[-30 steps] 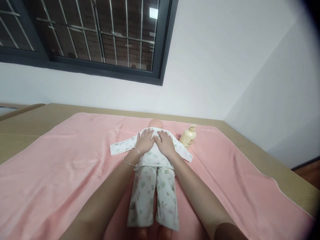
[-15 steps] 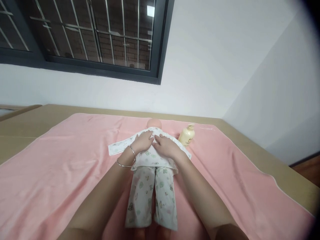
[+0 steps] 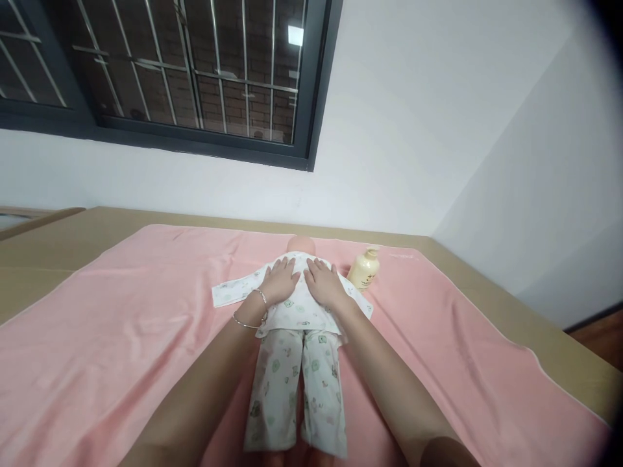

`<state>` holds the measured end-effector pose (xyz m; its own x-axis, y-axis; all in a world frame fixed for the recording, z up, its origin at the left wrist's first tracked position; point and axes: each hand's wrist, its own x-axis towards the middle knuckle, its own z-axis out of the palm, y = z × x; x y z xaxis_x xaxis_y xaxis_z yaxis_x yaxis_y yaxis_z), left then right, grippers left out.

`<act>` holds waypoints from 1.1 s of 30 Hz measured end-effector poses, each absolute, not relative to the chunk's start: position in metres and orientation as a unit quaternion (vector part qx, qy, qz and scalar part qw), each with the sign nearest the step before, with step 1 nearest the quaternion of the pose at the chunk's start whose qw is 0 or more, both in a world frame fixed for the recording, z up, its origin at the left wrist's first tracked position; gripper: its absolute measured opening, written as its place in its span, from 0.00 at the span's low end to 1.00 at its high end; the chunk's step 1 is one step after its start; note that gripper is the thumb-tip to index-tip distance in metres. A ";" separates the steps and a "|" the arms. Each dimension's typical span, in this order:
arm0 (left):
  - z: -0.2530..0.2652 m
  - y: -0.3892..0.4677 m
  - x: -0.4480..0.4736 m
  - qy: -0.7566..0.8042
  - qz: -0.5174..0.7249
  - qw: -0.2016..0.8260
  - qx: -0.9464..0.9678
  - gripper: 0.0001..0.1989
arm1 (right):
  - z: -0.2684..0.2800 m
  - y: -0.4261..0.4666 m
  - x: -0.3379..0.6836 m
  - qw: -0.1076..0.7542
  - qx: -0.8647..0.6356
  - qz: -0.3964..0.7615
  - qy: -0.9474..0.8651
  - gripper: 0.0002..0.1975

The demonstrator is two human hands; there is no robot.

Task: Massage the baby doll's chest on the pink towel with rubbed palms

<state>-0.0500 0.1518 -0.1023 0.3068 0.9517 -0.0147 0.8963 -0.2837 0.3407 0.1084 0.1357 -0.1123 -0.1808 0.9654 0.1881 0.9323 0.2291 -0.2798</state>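
Note:
A baby doll (image 3: 301, 244) in a white patterned top (image 3: 304, 308) and matching trousers (image 3: 321, 395) lies stretched out on a pink cloth, its head toward the wall. Both its sleeves reach out sideways. My left hand (image 3: 280, 280) rests flat on the left part of the top, fingers extended; silver bracelets circle that wrist. On the right part of the top lies my right hand (image 3: 325, 283), also flat and open. Neither hand grips anything. A cream pump bottle (image 3: 364, 268) stands just right of the doll's right-hand sleeve, apart from my hands.
The pink cloth (image 3: 146, 311) covers most of the wooden table (image 3: 111, 224) and is wrinkled at the left. White walls (image 3: 379, 117) rise behind and to the right. A dark-framed window (image 3: 204, 133) with metal bars is at the upper left.
My fingers have turned from pointing inward, nearly meeting at the middle of the top, to pointing up toward the doll's head. The hands are now slightly apart.

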 end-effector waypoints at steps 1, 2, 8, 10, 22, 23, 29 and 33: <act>-0.097 0.147 -0.049 0.569 0.074 0.141 0.807 0.31 | -0.108 0.131 0.105 0.153 -0.618 0.038 -0.770 0.27; -0.093 0.143 -0.049 0.555 0.052 0.135 0.819 0.31 | -0.102 0.125 0.102 0.141 -0.617 0.027 -0.774 0.27; -0.079 0.136 -0.047 0.485 0.032 0.140 0.863 0.29 | -0.071 0.102 0.104 0.082 -0.606 0.079 -0.787 0.20; -0.083 0.142 -0.049 0.503 0.064 0.159 0.847 0.27 | -0.073 0.109 0.111 0.111 -0.602 0.113 -0.783 0.21; -0.088 0.142 -0.053 0.602 0.016 0.127 0.788 0.39 | -0.107 0.134 0.109 0.150 -0.648 0.101 -0.740 0.31; -0.082 0.134 -0.052 0.591 -0.018 0.117 0.798 0.39 | -0.100 0.126 0.105 0.128 -0.639 0.100 -0.752 0.30; -0.053 0.100 -0.050 0.505 -0.108 0.099 0.850 0.35 | -0.066 0.082 0.095 0.010 -0.552 0.112 -0.826 0.36; -0.059 0.114 -0.053 0.517 -0.070 0.124 0.844 0.34 | -0.072 0.095 0.106 0.049 -0.532 0.129 -0.836 0.32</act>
